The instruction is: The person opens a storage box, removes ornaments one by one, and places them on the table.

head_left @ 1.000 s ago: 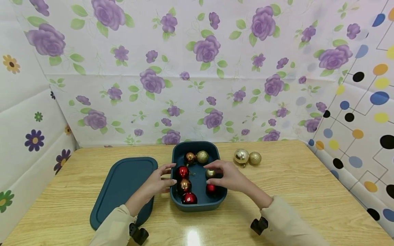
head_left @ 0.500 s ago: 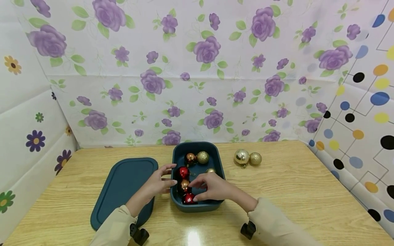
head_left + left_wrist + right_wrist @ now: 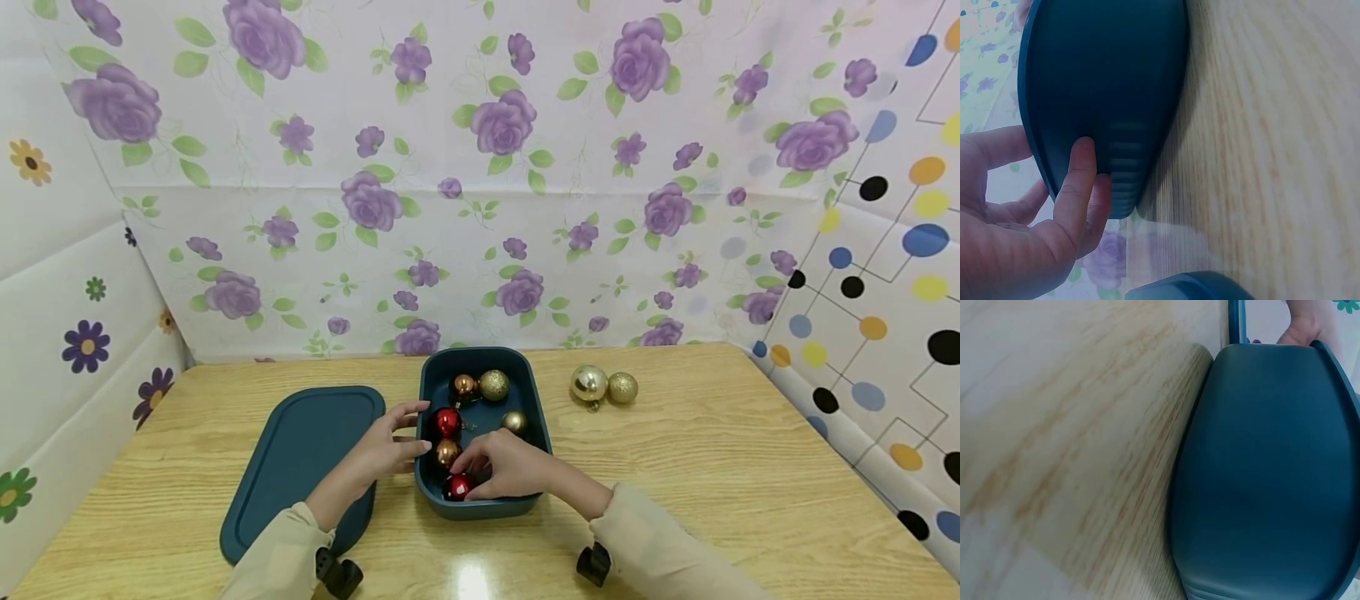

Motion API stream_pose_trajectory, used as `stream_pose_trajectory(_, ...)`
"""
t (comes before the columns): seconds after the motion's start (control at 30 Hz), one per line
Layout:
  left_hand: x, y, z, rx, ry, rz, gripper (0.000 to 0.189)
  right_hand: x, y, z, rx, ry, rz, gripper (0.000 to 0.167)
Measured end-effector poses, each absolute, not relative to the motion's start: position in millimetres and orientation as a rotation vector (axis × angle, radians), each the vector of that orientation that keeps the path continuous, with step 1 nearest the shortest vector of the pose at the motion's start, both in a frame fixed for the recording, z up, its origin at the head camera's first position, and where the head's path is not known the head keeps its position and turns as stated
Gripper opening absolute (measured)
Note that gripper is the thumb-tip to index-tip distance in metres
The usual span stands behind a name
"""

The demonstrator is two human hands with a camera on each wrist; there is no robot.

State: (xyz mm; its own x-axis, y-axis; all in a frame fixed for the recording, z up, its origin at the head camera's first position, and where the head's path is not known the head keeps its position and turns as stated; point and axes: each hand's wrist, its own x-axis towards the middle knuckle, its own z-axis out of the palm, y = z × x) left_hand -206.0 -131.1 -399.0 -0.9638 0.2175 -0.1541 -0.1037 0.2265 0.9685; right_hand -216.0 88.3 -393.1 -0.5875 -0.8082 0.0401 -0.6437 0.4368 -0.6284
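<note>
A dark teal storage box [image 3: 491, 508] on the table holds several Christmas baubles. My left hand [image 3: 390, 442] grips its left wall; in the left wrist view, fingertips [image 3: 1085, 150] press the outer side. Inside the box, my right hand [image 3: 510, 467] pinches a red bauble [image 3: 459, 487] at the near left corner, thumb and fingertips on either side. Behind that one, a copper bauble [image 3: 447, 453] and another red bauble [image 3: 447, 422] line the left wall. A second copper bauble [image 3: 464, 387], a glitter gold bauble [image 3: 494, 385] and a smooth gold bauble [image 3: 514, 422] sit farther back.
The box's flat teal lid [image 3: 300, 467] lies on the wooden table [image 3: 675, 467] to the left. Right of the box, toward the back edge, are a shiny gold bauble [image 3: 588, 383] and a glitter one [image 3: 622, 387]. A flowered cloth [image 3: 450, 250] hangs behind.
My right hand has moved left and down from the box's right side to the red bauble at the near left and taken hold of it. My left hand has stayed at the box wall.
</note>
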Motion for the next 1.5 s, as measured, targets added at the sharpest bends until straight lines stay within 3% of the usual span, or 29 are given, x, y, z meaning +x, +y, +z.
stream_pose_trajectory(0.73,-205,-132,-397,0.113,2.252,1.787,0.056,-223,118,-373,-1.22,2.473,-1.097,0.033)
stream_pose_trajectory(1.5,-206,-131,-398,0.105,2.245,1.791,0.056,-245,206,-359,-0.786,2.687,-1.437,0.04)
